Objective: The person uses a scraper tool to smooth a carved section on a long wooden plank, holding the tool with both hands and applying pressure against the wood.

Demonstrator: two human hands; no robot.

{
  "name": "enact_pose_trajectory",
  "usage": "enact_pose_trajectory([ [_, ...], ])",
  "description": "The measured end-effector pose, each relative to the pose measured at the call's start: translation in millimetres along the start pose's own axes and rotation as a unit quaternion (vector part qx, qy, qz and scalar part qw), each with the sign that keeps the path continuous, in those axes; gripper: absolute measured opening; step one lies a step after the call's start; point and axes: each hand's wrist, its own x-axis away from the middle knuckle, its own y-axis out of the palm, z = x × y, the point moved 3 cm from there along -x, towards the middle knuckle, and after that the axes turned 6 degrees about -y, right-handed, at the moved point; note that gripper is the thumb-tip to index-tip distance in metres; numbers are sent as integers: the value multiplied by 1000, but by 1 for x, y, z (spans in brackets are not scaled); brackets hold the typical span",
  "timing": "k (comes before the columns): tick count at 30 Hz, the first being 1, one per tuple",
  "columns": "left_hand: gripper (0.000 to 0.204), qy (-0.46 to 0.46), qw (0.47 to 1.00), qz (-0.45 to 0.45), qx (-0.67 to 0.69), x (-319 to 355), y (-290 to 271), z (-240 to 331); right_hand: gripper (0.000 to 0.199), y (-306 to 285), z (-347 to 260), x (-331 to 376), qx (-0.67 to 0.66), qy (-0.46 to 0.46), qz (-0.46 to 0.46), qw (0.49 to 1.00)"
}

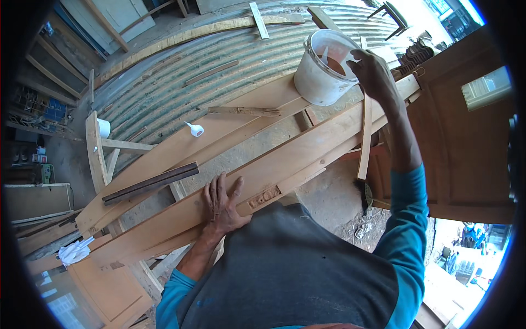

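Note:
My left hand (pixel 222 205) lies on a long brown wooden board (pixel 290 149), fingers spread and nothing held. Close to its thumb side, the board's near edge has a rough chiselled recess (pixel 264 196). My right hand (pixel 373 74) is over the right rim of a white plastic bucket (pixel 320 82), its fingers bent and apart, with nothing visible between them. Inside the bucket are a reddish-brown content (pixel 335 66) and a white pointed nozzle (pixel 325 55). The bucket stands at the far end of a second board (pixel 246 115).
On the second board lie a small white funnel-like piece (pixel 195 129), a rough wood strip (pixel 244 111) and a dark grooved bar (pixel 150 182). A white cloth (pixel 74 250) rests at the left end. A panelled wooden door (pixel 449 131) stands at right; corrugated sheets (pixel 181 82) lie beyond.

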Motion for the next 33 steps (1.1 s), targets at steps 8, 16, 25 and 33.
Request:
enact_pose_trajectory([
  [8,126,-17,1000,25,7,6,7,-3,38,136,112,-83,-5,-31,-414,910],
  [16,125,-43,999,18,1,7,7,0,29,175,140,-114,17,-48,-491,870],
  [25,124,-55,998,-2,-21,6,4,-3,19,153,152,-109,-8,-32,-483,875],
  [33,124,-38,999,21,2,6,7,-2,11,77,158,-98,-207,-51,-326,921],
])
